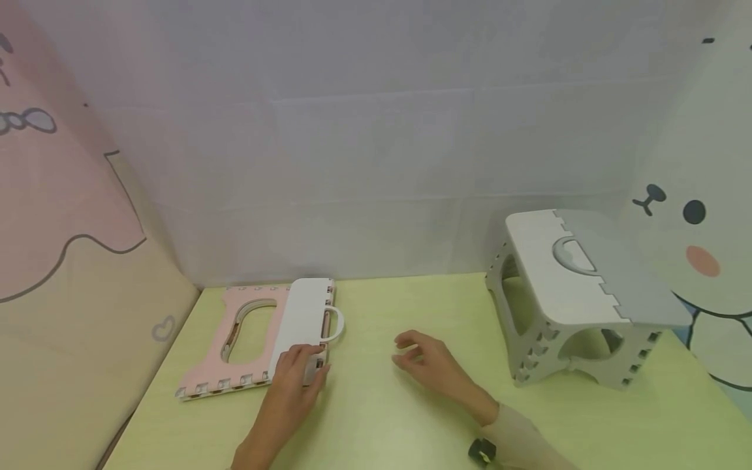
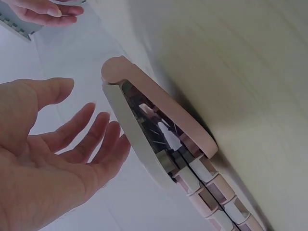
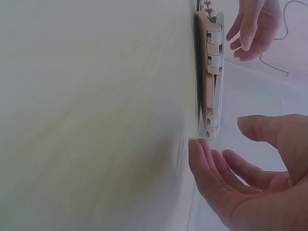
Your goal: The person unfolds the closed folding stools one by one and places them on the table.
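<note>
Pale cloth sheeting (image 1: 376, 150) hangs behind a smooth yellow-green tabletop (image 1: 376, 424), beyond both hands. Pink-and-white folding plastic stool (image 1: 301, 320) lies folded flat, beneath and ahead-left of the left hand (image 1: 290, 377). Left hand: fingers loosely bent and spread, at the stool's near right corner; no grip, and whether the fingertips touch cannot be told. Right hand (image 1: 433, 365): relaxed, fingers softly curved, thumb apart, nothing held; over the table, well to the right of the left hand. White-and-grey plastic step stool (image 1: 564, 274) stands unfolded to the right of the right hand.

Handling, judged by eye: the folded stool looks light, rigid, not fragile; panels likely slick under dry fingers. Interlocking hinge knuckles (image 2: 221, 187) along the edge could pinch skin if the panels shift. Best hold: the white loop handle (image 1: 341, 323), just beyond and right of the left fingertips. Second choice: the outer panel rims, one hand each side, fingers off the hinge gaps.
</note>
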A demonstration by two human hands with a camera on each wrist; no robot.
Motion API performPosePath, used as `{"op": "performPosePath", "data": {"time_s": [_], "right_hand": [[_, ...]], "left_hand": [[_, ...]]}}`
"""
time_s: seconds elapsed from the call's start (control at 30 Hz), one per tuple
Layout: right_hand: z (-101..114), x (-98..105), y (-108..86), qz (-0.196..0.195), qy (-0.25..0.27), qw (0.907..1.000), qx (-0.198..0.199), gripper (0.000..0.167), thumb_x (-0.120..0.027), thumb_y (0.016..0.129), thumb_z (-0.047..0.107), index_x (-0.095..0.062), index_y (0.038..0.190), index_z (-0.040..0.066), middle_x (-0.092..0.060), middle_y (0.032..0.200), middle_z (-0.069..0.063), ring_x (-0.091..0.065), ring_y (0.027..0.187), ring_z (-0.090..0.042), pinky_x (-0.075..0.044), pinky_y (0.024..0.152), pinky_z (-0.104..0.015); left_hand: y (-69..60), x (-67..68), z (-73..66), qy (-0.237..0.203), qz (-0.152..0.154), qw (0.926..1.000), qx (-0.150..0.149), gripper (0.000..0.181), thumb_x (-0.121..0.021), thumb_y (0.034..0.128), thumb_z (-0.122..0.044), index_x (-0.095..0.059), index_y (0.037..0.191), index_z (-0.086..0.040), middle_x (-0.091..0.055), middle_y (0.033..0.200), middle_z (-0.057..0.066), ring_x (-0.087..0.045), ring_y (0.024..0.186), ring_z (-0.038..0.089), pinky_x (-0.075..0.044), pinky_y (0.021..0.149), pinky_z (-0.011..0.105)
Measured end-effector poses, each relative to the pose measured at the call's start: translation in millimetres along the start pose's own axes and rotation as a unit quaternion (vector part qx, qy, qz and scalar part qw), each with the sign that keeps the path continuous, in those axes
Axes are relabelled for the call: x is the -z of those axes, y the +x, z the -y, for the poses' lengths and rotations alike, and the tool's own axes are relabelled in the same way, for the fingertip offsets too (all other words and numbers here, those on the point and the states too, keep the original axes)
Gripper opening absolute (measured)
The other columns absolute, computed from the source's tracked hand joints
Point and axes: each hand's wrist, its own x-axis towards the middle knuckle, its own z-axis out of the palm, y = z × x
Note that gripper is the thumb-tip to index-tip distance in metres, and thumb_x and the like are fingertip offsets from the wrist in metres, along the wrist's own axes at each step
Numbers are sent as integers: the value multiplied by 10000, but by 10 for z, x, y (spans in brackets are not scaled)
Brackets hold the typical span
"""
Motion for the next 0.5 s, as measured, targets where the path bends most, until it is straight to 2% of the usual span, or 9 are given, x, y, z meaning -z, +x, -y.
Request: {"op": "performPosePath", "data": {"time_s": [0.13, 0.33, 0.5], "right_hand": [[-2, -31, 24, -56, -33, 10000, 29, 259, -693, 983, 109, -635, 1173, -57, -686, 1150, -237, -715, 935, -346, -601, 799, -324], [-14, -72, 70, -24, 33, 10000, 0, 261, -697, 978, 109, -635, 1166, -61, -687, 1148, -243, -714, 939, -350, -593, 801, -304], [-14, -99, 114, 57, 31, 10000, -36, 275, -689, 985, 120, -630, 1184, -61, -685, 1157, -240, -713, 950, -342, -584, 805, -300]], "left_hand": [[-7, 25, 30, 28, -35, 10000, 11, 333, -863, 796, -14, -682, 1076, -4, -650, 1056, 99, -601, 932, 265, -543, 714, 407], [-31, 80, 71, 108, 101, 9994, 320, 342, -864, 804, -25, -682, 1093, -12, -646, 1067, 99, -596, 972, 286, -553, 738, 447], [-33, 123, 116, 86, -45, 9996, 254, 343, -859, 795, -4, -684, 1090, -3, -648, 1052, 116, -599, 971, 306, -546, 755, 459]]}}
